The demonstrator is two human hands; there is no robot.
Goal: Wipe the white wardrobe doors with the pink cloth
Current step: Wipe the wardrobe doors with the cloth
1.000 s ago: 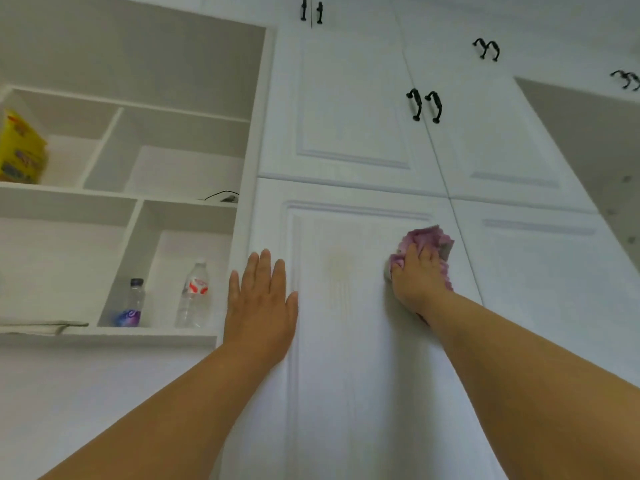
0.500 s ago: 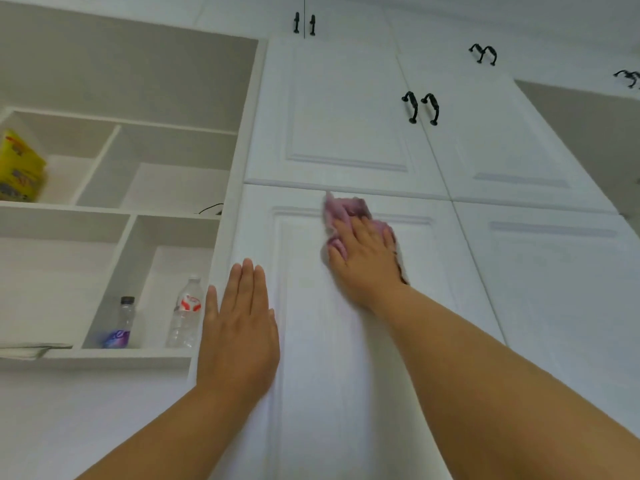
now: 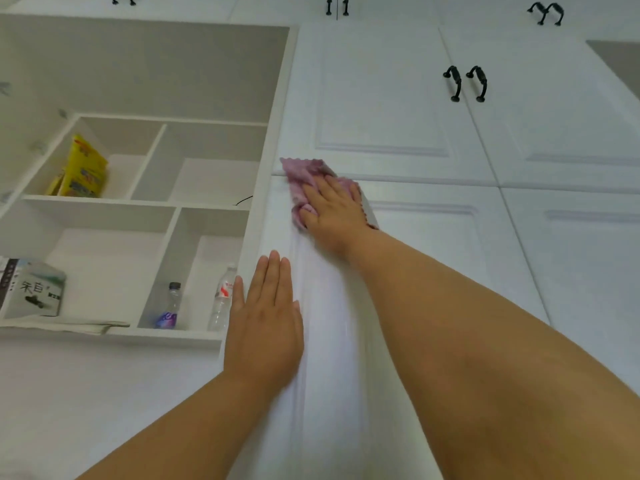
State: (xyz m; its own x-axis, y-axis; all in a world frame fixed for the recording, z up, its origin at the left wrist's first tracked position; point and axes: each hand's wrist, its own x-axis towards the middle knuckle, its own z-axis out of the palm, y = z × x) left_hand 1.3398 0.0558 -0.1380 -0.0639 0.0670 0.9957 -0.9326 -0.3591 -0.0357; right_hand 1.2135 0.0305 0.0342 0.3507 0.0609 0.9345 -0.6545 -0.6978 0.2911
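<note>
- Cloth: pink cloth spread at the upper left corner of the lower wardrobe door, its top corner lapping over the seam onto the upper door.
- Right of the cloth, broad bare white panel out to the next vertical seam; left of it, only the narrow door stile before the open shelving.
- Long axis of the cloth slanting from upper left to lower right, pointed corner aimed up and left, scalloped edge showing beside the wrist.
- Right hand flat on the cloth, fingers straight and together, pressing it to the door, nothing curled round it.
- Left hand open, palm flat on the left edge of the same door, fingers straight and pointing up, well below the cloth, holding nothing.
- Against half a second ago: cloth and right hand farther left and higher, from mid-panel to the corner by the seam; a second ago, over by the door's right edge.
- Left hand in much the same spot on the door edge as before.
- Two bottles upright in the lower shelf compartment just left of the left hand; yellow packet in an upper one; black handles high on the upper doors.
</note>
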